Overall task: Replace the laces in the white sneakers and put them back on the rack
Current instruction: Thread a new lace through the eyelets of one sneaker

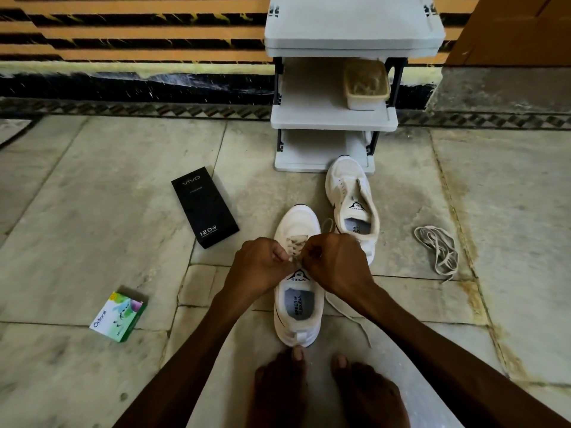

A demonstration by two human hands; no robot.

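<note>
The near sneaker (298, 273) sits on the stone floor (92, 211) right in front of the person, toe pointing away toward the rack, heel just touching the toes of the left bare foot (279, 387). Both hands are down over its tongue: the left hand (262, 264) is pinched closed on the lace (293, 245) at the top eyelets, and the right hand (336, 261) is curled shut beside it, fingers meeting the left over the same spot, though what exactly it grips is hidden under the knuckles. A loose end of lace (349, 316) trails off to the right of the shoe across the floor. Just beyond and to the right lies the second sneaker (352, 205), unlaced, tongue open, its toe resting against the bottom shelf of the white shoe rack (333, 118). On the rack's middle shelf, a beige plastic container (366, 84). Further right on the floor, well apart from both shoes, a bundle of off-white laces (438, 251) lies in a heap. Over on the left, a black box (204, 206) marked vivo lies flat, and nearer the person a small green and white Odonil box (119, 316).
</note>
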